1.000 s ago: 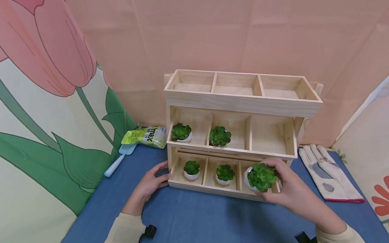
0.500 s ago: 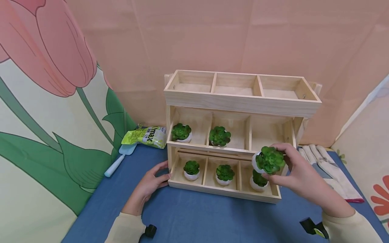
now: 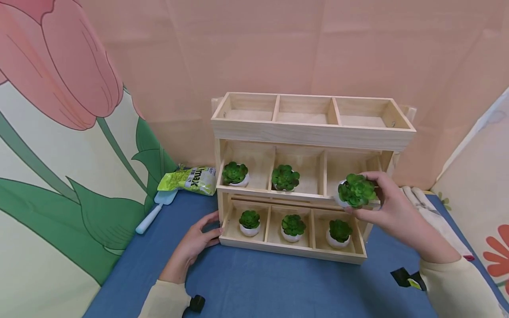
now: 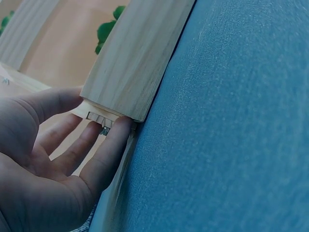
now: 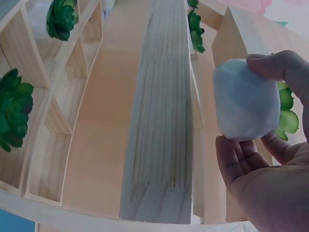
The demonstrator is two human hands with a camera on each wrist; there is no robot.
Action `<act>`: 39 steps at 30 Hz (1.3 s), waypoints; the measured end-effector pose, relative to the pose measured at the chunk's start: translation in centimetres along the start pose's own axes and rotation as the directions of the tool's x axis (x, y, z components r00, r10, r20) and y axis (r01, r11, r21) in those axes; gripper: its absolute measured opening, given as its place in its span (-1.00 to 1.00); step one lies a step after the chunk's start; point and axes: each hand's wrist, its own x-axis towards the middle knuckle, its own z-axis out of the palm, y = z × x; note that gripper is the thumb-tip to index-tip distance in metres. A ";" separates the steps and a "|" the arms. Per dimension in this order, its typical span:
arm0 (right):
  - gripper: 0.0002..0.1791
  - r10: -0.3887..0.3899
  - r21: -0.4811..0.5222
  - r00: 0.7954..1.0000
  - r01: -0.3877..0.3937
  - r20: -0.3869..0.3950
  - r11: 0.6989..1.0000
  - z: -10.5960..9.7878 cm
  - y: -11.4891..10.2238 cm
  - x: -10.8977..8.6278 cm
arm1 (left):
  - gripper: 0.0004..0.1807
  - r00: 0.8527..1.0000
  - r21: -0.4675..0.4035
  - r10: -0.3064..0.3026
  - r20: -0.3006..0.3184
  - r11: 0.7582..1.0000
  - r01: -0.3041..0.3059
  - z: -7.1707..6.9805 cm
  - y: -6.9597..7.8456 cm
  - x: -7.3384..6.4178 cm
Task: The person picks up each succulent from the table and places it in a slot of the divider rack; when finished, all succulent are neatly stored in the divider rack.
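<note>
My right hand (image 3: 393, 207) pinches a small potted succulent (image 3: 356, 191), thumb and fingers on the sides of its white pot (image 5: 246, 99). The plant overlaps the front edge of the middle tier's right compartment in the head view. My left hand (image 3: 200, 236) rests its fingertips against the left end of the bottom tier of a three-tier wooden plant stand (image 3: 310, 134). In the left wrist view, the thumb and fingers (image 4: 108, 154) touch the end of the board. Potted succulents stand in all three bottom compartments, the right one (image 3: 339, 234) included. Two more succulents (image 3: 285, 177) occupy the left and middle compartments above.
Left of the stand lie a green and white bag (image 3: 191, 180) and a pale blue trowel (image 3: 155, 212). White work gloves (image 3: 431, 214) lie to the right, partly behind my right arm. A blue cloth (image 3: 278, 287) covers the table, and a pink backdrop (image 3: 278, 48) hangs behind.
My right hand has lifted the potted succulent from over the bottom right compartment up to the middle tier, uncovering the plant below. My left hand stays at the bottom tier's left end.
</note>
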 end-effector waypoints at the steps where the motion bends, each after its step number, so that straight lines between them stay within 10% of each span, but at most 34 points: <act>1: -0.18 0.003 -0.004 1.000 -0.003 -0.004 1.000 -0.1 0.1 0.2 | -0.29 1.000 0.001 0.001 0.001 1.000 -0.001 0.0 0.0 0.0; 23: -0.14 0.144 -0.042 0.989 -0.142 0.027 0.989 -0.8 1.2 3.4 | -0.29 1.000 -0.003 0.008 0.000 1.000 -0.008 0.0 0.0 -0.1; 39: -0.14 0.069 -0.053 0.997 -0.067 0.044 0.996 -0.3 2.2 5.0 | -0.30 1.000 -0.009 0.004 0.001 1.000 -0.004 -0.1 0.0 0.0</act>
